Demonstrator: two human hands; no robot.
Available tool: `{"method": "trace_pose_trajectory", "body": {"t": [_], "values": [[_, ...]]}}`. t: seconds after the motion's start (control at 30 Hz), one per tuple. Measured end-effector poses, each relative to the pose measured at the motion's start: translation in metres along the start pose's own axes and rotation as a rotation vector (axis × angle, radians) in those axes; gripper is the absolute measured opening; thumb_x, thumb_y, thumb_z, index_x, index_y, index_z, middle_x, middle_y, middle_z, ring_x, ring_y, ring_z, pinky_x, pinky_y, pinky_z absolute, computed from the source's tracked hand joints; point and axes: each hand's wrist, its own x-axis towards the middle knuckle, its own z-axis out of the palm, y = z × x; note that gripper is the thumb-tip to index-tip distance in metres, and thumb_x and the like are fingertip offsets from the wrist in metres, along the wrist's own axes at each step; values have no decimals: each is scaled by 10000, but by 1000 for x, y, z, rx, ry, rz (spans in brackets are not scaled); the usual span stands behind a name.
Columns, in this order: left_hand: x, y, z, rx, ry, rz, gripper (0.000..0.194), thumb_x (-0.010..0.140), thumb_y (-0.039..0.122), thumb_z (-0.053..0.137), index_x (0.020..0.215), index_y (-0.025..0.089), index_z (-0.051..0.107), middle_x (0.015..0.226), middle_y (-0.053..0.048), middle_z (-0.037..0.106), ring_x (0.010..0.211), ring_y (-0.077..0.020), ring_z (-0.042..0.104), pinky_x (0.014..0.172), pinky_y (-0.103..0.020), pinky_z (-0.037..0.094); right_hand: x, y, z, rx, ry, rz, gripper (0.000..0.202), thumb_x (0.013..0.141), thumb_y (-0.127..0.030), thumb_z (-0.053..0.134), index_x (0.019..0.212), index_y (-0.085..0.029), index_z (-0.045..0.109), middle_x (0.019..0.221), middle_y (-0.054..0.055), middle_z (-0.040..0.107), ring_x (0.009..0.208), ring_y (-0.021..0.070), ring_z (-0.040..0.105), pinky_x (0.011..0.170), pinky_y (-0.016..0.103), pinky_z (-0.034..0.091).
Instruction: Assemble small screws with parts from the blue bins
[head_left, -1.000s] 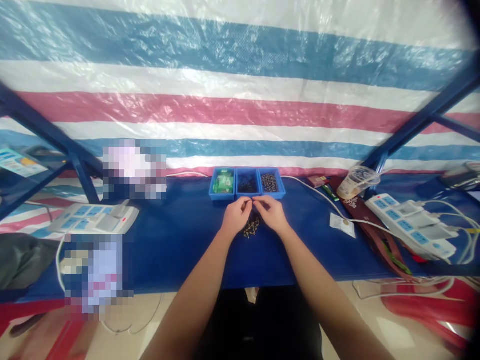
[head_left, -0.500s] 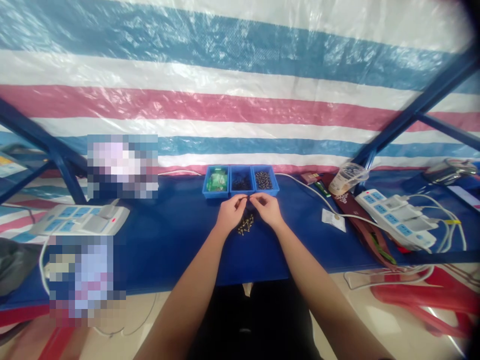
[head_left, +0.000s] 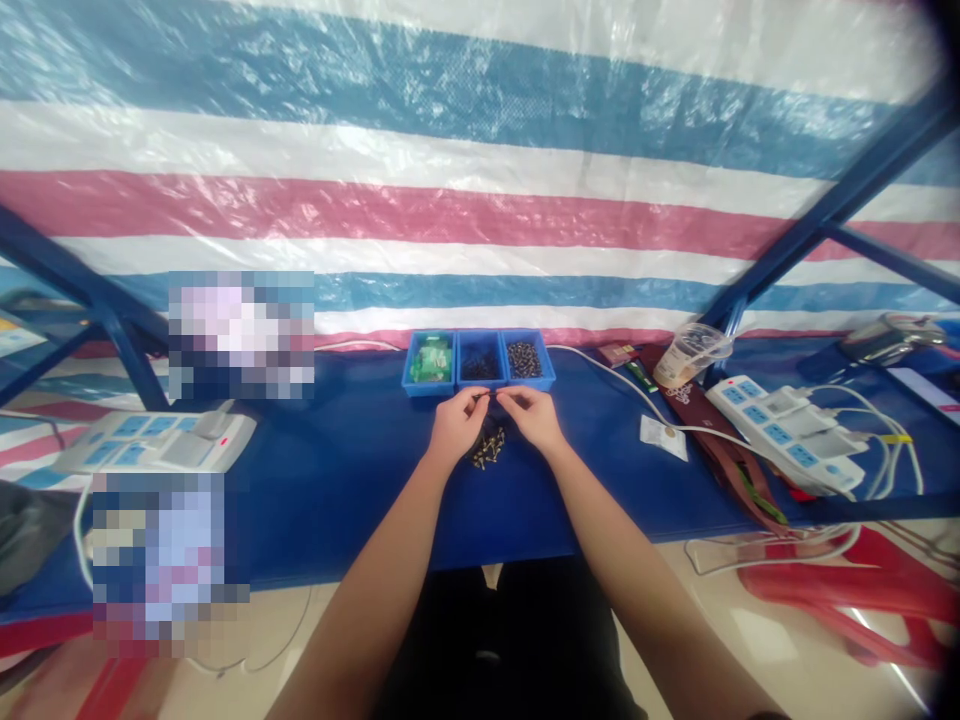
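Black clothing covers the lap and lower body, marked by one small pale spot; both forearms are bare, narrowing toward the wrists.

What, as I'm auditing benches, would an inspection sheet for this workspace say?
Surface: blue table.
Work things: three blue bins hold, left to right, green packets, dark pieces and metal parts; a brassy pile lies nearer the person.
Clutter: plastic cup, brown strap and small packet, at right.
Hands: left hand and right hand pinch a tiny dark item, kind unclear.
Cables: white cable crosses the strap; power strips at both sides.
Surroundings: striped sheet behind.
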Motion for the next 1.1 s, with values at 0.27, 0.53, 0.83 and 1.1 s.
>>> {"method": "trace_pose_trajectory", "body": {"t": [0.27,0.53,0.83,1.1], "values": [[-1,3,0,7,-5,11,292,915,360,497,1055,196,693,544,61,467,499,-78,441,575,-208,384,1,-1,0,8,-7,28,342,802,-490,645,852,-167,746,871,71,743,769,204,676,748,318,540],[-1,6,-1,4,-3,0,288,913,364,494,1046,192,683,557,55,481,505,-83,447,567,-206,372,0,-3,1,15,-73,54,366,800,-517,639,789,-163,735,799,64,736,711,188,662,708,301,523],[-2,4,0,-2,10,-11,249,890,354,524,1019,205,676,552,63,478,506,-80,451,580,-203,380,-1,-7,1,19,-62,61,365,778,-523,652,780,-167,731,789,68,734,700,195,663,699,317,532],[-2,9,-3,-13,-25,-29,289,891,403,526,1035,207,682,588,46,536,519,-90,475,579,-212,391,-1,-3,-1,28,-40,33,346,775,-505,662,855,-177,737,853,67,741,738,192,670,739,328,542]]}}
